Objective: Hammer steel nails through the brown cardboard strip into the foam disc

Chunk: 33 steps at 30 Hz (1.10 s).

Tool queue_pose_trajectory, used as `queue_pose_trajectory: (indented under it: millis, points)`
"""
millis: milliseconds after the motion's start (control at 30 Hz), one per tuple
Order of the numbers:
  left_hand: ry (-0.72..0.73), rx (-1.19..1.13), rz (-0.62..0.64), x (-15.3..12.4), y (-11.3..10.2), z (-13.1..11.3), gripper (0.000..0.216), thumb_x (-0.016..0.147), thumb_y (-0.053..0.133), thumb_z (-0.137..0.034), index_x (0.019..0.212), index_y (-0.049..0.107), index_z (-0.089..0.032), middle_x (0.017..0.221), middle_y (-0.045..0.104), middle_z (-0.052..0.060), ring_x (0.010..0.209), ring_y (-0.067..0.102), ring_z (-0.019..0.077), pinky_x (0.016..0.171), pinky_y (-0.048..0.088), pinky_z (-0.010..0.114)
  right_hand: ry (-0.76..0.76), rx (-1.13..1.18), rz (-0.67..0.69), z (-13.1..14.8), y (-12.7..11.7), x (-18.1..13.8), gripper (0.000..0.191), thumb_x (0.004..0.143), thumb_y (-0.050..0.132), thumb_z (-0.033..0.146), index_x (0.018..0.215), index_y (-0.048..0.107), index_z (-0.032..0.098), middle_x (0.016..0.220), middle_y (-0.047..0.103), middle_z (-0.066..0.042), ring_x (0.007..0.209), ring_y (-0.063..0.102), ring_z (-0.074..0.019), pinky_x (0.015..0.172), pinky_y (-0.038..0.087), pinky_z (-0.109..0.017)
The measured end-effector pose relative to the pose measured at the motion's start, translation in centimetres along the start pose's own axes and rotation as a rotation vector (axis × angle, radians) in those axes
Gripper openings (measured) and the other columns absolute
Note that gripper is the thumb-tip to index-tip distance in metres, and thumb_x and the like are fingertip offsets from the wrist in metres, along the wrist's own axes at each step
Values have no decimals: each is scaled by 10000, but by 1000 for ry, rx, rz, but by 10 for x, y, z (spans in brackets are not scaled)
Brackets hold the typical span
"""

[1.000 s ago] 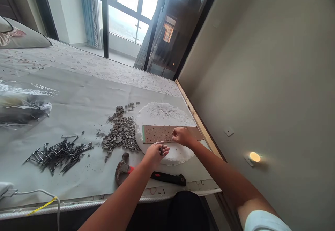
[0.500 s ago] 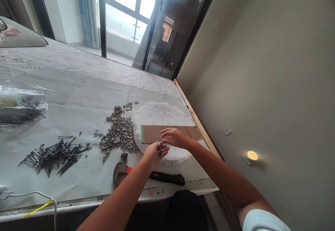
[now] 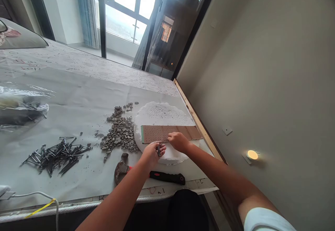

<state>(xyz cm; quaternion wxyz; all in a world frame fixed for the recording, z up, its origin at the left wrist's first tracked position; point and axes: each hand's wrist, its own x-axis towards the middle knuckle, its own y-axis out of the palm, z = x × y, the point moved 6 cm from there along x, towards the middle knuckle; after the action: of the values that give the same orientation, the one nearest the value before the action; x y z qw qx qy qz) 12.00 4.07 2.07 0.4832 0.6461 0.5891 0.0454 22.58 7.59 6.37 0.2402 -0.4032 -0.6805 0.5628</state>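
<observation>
A brown perforated board (image 3: 167, 133) lies across a round white foam disc (image 3: 159, 114) on the grey-covered surface. My left hand (image 3: 151, 153) rests closed at the disc's near edge, gripping a small bunch of dark nails (image 3: 158, 150). My right hand (image 3: 178, 141) sits just to its right on the board's near edge, fingers curled and pinched together; what they hold, if anything, is too small to make out.
A hammer (image 3: 149, 173) with a red-and-black handle lies near the front edge. Grey rubble (image 3: 119, 133) is heaped left of the disc. A pile of loose nails (image 3: 56, 153) and a plastic bag (image 3: 21, 107) lie further left. A wall (image 3: 261, 84) stands right.
My right hand drew back from the board toward my left hand, then closed and settled on the board's near edge. My left hand stayed put with the nails.
</observation>
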Motion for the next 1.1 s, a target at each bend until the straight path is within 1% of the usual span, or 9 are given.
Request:
queue_pose_trajectory:
  millis: [167, 367, 467, 633, 767, 867, 933, 1000, 1100]
  points:
    - [11, 5, 13, 3, -2, 1, 143, 757, 493, -55, 890, 519, -104, 676, 591, 65, 520, 588, 106, 487, 471, 199, -13, 0, 25, -1, -1, 3, 210, 788, 416, 72, 772, 623, 100, 809, 626, -138, 717, 574, -181, 622, 382, -271]
    - [9, 9, -8, 2, -4, 1, 179, 741, 479, -30, 898, 510, -109, 679, 593, 66, 524, 585, 105, 489, 468, 201, 62, 105, -33, -14, -9, 6, 191, 757, 456, 120, 764, 646, 139, 804, 661, -83, 691, 576, -152, 624, 377, -247]
    - [6, 16, -9, 1, -3, 1, 166, 749, 449, -24, 878, 503, -114, 666, 592, 63, 517, 576, 101, 488, 466, 200, 75, 180, -55, -19, -13, 6, 150, 733, 500, 149, 738, 649, 162, 794, 669, -57, 685, 573, -143, 613, 370, -236]
    - [9, 20, -8, 1, -1, 1, 111, 772, 439, -55, 843, 498, -116, 671, 597, 73, 547, 593, 113, 511, 479, 206, 95, 270, -74, -22, -17, 7, 94, 700, 538, 165, 709, 632, 155, 772, 665, -69, 687, 563, -148, 602, 350, -238]
    - [8, 11, -11, 1, 2, 0, 73, 781, 457, -86, 824, 504, -121, 637, 588, 60, 521, 579, 106, 507, 481, 208, 194, 339, -96, -29, -20, 9, 85, 675, 541, 175, 700, 616, 145, 753, 657, -75, 665, 548, -143, 568, 340, -231]
    - [3, 11, -26, 1, 3, -1, 68, 790, 444, -88, 795, 503, -121, 599, 568, 45, 486, 556, 92, 488, 468, 197, 281, 422, -94, -39, -25, 9, 134, 704, 512, 208, 739, 614, 128, 716, 655, -73, 604, 544, -130, 502, 334, -216]
    - [-3, 16, -33, -1, 4, -1, 79, 797, 434, -90, 777, 503, -121, 599, 567, 46, 483, 553, 89, 482, 463, 192, 302, 477, -84, -44, -33, 9, 163, 726, 484, 209, 758, 620, 125, 714, 662, -67, 601, 559, -126, 494, 350, -206]
    - [-17, 28, -26, -2, 6, -1, 85, 798, 435, -91, 764, 508, -118, 611, 572, 54, 499, 560, 92, 486, 466, 192, 242, 567, -64, -40, -42, 8, 171, 739, 473, 202, 775, 628, 138, 798, 680, -61, 685, 593, -127, 543, 394, -195]
    - [-33, 42, 10, -2, 8, -2, 96, 795, 438, -84, 757, 524, -102, 622, 578, 66, 542, 580, 105, 519, 483, 202, -3, 744, -5, -15, -54, 8, 135, 734, 512, 204, 763, 634, 154, 999, 662, -66, 863, 603, -139, 669, 441, -203]
